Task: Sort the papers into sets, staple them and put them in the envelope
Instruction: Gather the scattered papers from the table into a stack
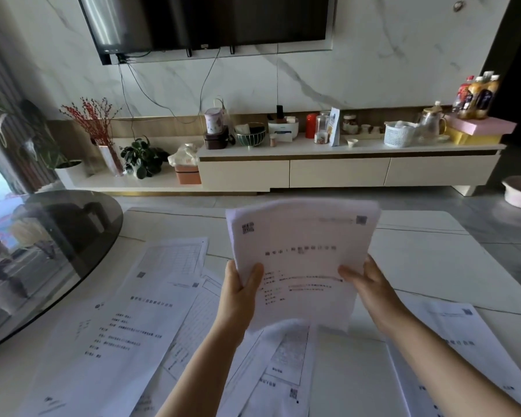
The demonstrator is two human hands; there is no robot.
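You hold a stack of papers (304, 260) up off the table (418, 260), tilted toward you, one hand at each side edge. Your left hand (241, 296) pinches the stack's left edge, thumb on the front face, fingers curled behind. Your right hand (370, 284) grips the right edge the same way, thumb lying across the printed side. The stack is several white sheets, edges not squared, back sheets peeking out along the top and bottom. The top sheet has a small code square at upper left, another at upper right, a centred title line and short text rows lower left; the print is too blurred to read. More loose sheets (124, 326) lie spread flat on the white table below and left of the stack, overlapping, some with grids or tables, and another sheet (469, 356) lies to the right. A dark round glass top (51, 251) overlaps the table's left side. A low cabinet (337, 170) stands against the far wall under a wall screen (211, 22).
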